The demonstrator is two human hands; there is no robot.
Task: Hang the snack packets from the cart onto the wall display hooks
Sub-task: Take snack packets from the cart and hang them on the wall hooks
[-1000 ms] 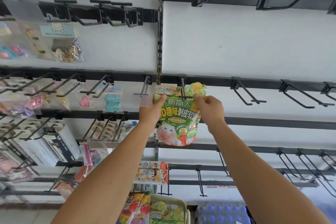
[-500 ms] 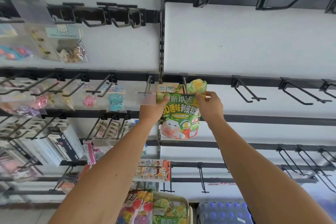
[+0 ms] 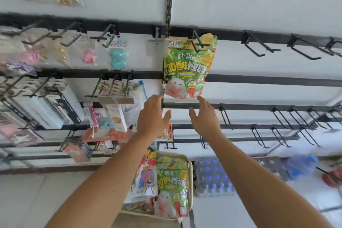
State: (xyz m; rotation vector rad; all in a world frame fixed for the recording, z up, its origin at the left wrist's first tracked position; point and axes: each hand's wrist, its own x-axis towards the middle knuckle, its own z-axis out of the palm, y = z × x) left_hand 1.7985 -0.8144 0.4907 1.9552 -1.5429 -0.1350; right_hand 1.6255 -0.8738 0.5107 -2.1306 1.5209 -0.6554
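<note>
A green snack packet [image 3: 188,66] with a white cat picture hangs from a black wall hook [image 3: 199,41] at the middle of the display. Neither hand holds it. My left hand [image 3: 152,118] and my right hand [image 3: 204,116] are just below the packet's bottom edge, both with spread fingers and nothing in them. Lower down, the cart's beige basket [image 3: 190,181] holds another green packet [image 3: 171,185] of the same kind and a white packet with a cartoon girl [image 3: 144,179] beside it.
Several bare black hooks [image 3: 259,48] line the rails to the right of the hung packet. Hooks on the left carry small toys [image 3: 117,57] and boxed goods [image 3: 61,107]. A pack of blue-capped bottles [image 3: 212,177] sits on the floor right of the cart.
Both hands let go of the green packet's top and dropped below it. The packet now hangs on its hook alone. The view tilted downward.
</note>
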